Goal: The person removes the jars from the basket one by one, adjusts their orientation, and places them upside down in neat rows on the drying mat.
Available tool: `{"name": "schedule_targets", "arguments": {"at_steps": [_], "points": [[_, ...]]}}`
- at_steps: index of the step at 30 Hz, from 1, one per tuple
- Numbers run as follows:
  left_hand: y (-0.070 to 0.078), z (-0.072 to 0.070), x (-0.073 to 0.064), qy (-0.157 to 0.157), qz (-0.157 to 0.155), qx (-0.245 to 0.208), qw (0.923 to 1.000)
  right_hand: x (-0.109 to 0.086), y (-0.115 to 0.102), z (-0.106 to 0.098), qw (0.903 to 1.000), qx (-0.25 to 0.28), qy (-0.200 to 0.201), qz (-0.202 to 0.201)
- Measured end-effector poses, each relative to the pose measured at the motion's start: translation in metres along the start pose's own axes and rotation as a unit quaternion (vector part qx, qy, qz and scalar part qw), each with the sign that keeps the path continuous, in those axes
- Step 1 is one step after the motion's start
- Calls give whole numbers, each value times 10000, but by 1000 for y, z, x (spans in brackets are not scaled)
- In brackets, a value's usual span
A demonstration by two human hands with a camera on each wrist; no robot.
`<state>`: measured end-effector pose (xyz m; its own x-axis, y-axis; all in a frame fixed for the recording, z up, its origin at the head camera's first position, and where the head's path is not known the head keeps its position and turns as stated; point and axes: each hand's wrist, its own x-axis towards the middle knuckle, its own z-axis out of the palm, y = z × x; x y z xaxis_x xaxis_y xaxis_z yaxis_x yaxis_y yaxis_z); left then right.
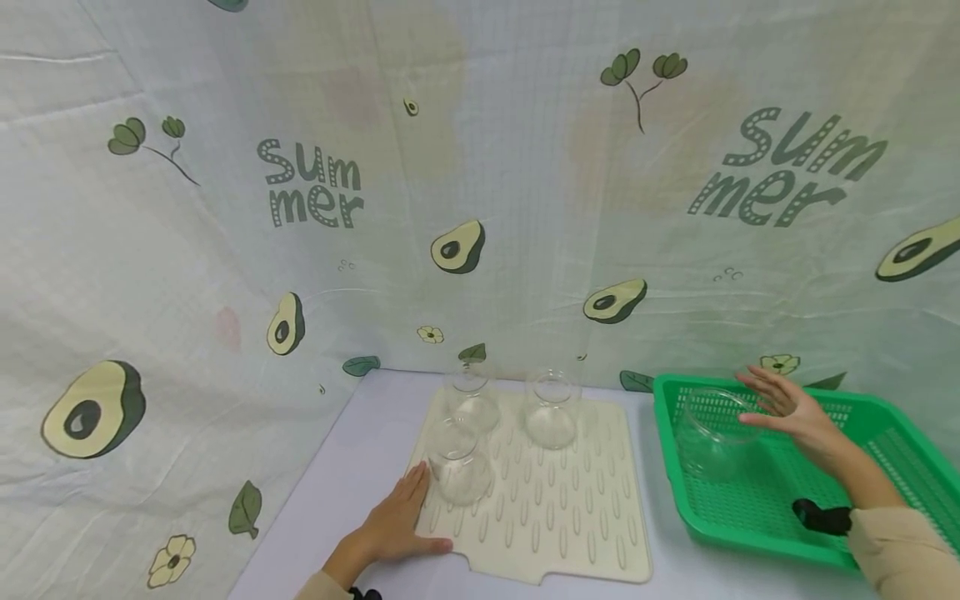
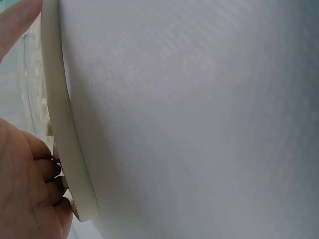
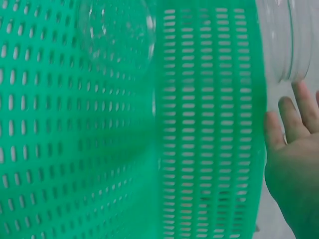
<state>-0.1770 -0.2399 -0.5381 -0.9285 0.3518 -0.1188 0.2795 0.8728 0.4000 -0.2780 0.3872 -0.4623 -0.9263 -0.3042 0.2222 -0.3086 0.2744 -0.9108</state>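
My left hand (image 1: 397, 519) rests at the left edge of a cream ribbed draining mat (image 1: 581, 508), its thumb near the front corner. In the left wrist view the fingertips (image 2: 50, 184) lie along the mat's raised edge. Three clear glass jars (image 1: 461, 477) stand on the mat, one close beside this hand and two farther back. My right hand (image 1: 797, 417) hovers over a green basket (image 1: 772, 546) with its fingers spread. Another clear jar (image 1: 708, 450) stands upright in the basket's left end. In the right wrist view, the fingertips are right at the jar's rim (image 3: 291, 40).
The basket has perforated walls and sits to the right of the mat on a white table (image 1: 330, 475). Behind and on the left hangs a pale cloth (image 1: 517, 167) printed with avocados. A black strap piece (image 1: 821, 517) shows at the right wrist.
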Motion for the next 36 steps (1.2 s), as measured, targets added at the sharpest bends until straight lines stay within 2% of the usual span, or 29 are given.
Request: {"name": "schedule_targets", "arguments": {"at_steps": [3,9,13,19,25,30,36], "points": [[0,1,0,-14,-10,9,10000,-5,11,-4,9996,100,-243,102],[-1,2,0,-6,7,27,10000,-10,26,-7,9933,-93,-553,1015],[-2,3,0,-12,11,-48,10000,-8,28,-6,9891,16,-714,1285],[-3,4,0,6,13,24,10000,-7,32,-6,9885,-171,-941,1172],[-3,4,1,36,15,26,10000,-3,37,-3,9879,-130,-1051,1137],[-4,5,1,60,1,6,10000,-1,43,0,9878,-1,-1273,901],[-4,5,1,48,-22,-26,10000,1,45,5,9864,328,-1380,830]]}}
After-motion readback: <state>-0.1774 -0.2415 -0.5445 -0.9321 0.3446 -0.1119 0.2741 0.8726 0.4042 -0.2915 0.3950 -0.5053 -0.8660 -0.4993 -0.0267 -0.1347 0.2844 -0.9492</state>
